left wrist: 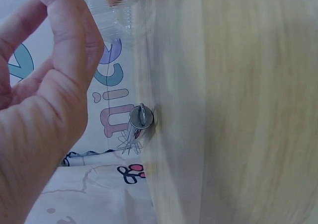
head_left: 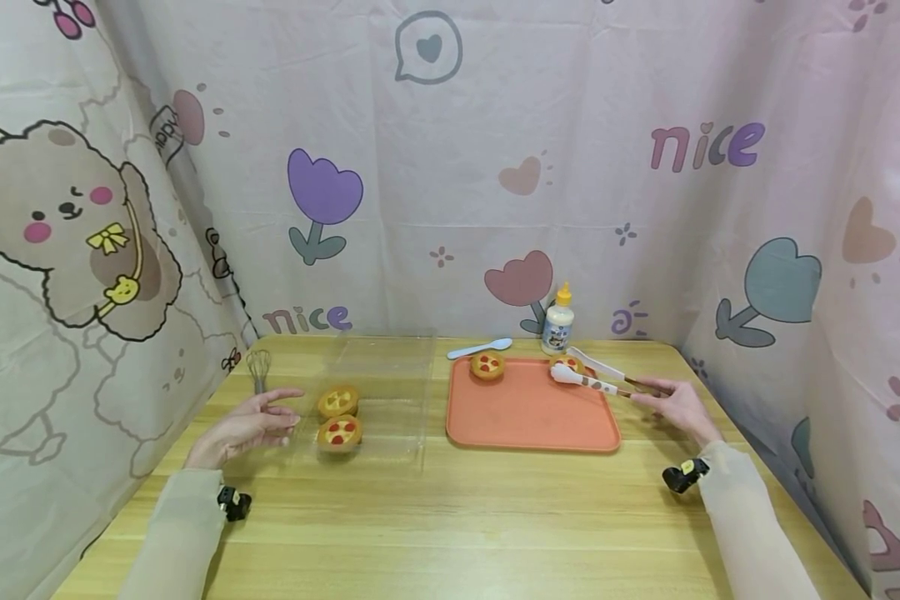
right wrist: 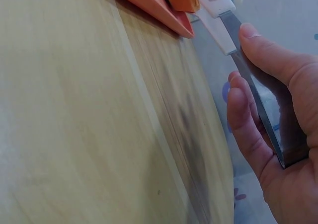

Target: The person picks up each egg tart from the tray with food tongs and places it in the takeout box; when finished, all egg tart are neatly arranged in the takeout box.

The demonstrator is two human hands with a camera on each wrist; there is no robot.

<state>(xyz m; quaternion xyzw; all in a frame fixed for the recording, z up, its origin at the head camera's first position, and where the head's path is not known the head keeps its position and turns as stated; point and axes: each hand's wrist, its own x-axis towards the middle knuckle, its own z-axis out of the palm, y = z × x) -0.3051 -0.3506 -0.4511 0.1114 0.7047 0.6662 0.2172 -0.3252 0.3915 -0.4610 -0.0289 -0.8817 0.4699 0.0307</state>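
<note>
My right hand point(head_left: 678, 408) grips metal-handled tongs point(head_left: 588, 382) with white tips. Those tips stand around a toy egg tart with red pieces point(head_left: 567, 363) at the back right corner of an orange tray point(head_left: 532, 417); whether they squeeze it I cannot tell. A second red-topped tart point(head_left: 487, 365) sits at the tray's back left. My left hand point(head_left: 247, 425) is at the left side of a clear plastic box point(head_left: 390, 429), fingers loosely bent; contact with the box is unclear. Inside the box lie a yellow-topped tart point(head_left: 337, 402) and a red-topped tart point(head_left: 341, 432).
A small whisk point(head_left: 259, 371) stands beyond my left hand. Behind the tray are a pale blue spoon point(head_left: 480, 348) and a white bottle with a yellow cap point(head_left: 558, 323). A printed curtain point(head_left: 435, 208) closes off the table's back and sides.
</note>
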